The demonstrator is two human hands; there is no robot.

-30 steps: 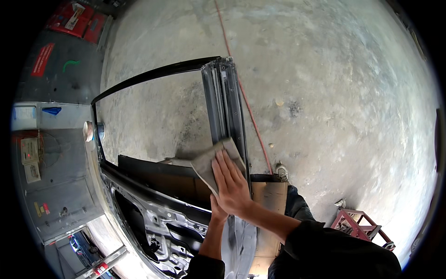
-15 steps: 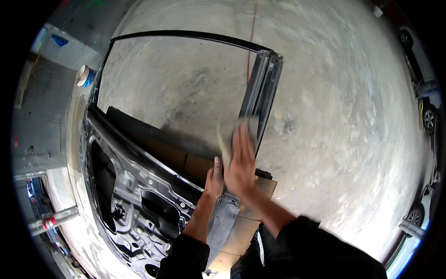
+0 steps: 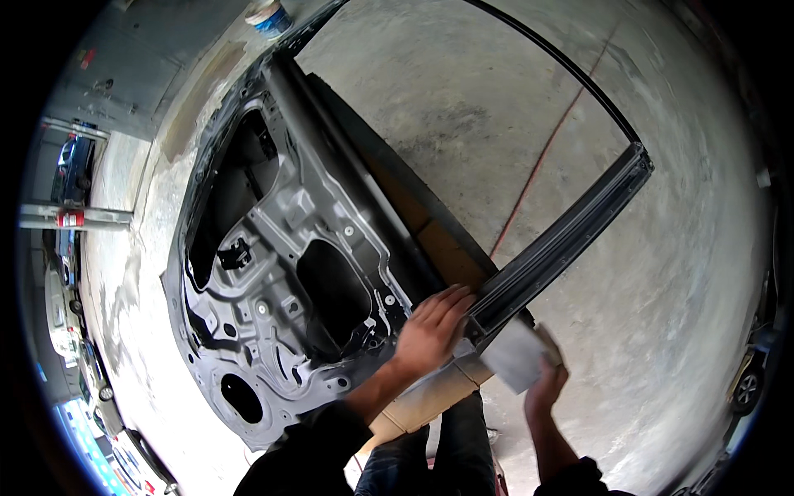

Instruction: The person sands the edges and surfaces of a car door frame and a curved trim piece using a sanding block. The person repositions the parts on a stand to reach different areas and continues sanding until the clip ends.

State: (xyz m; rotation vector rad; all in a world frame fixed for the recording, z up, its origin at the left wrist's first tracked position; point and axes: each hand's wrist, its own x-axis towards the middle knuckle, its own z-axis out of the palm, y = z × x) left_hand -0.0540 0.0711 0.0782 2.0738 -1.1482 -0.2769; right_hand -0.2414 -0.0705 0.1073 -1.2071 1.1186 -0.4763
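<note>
The right hand point(image 3: 549, 382) has swung away from the window post point(image 3: 562, 241) of the car door point(image 3: 277, 285), where it was pressed flat a second ago, and the grey sheet point(image 3: 514, 357) has gone with it. The sheet is now beside the post's lower end, just past the door's outer edge, so the rubbing contact seems broken for the moment, and the post looks bare along its length. The right grip pinches the sheet near its right edge, the thumb in front and the fingers apparently curled behind, though blur hides their exact hold. The left hand point(image 3: 432, 332) is now laid over the door's corner by the foot of the post, its fingers side by side and nearly straight, pinching nothing that shows; it probably steadies the door. The view has turned too, so the door lies slanted across the left and middle. Its inner panel is smooth grey metal, stamped with ridges and hollows and cut by large dark openings, with a round hole at the lower left. The post is darker, long and grooved, joining a thin, curved black window frame point(image 3: 571, 64). Tan, creased cardboard point(image 3: 418, 407) shows under the near edge, and a thin red hose point(image 3: 542, 157) crosses the mottled concrete floor point(image 3: 686, 273).
</note>
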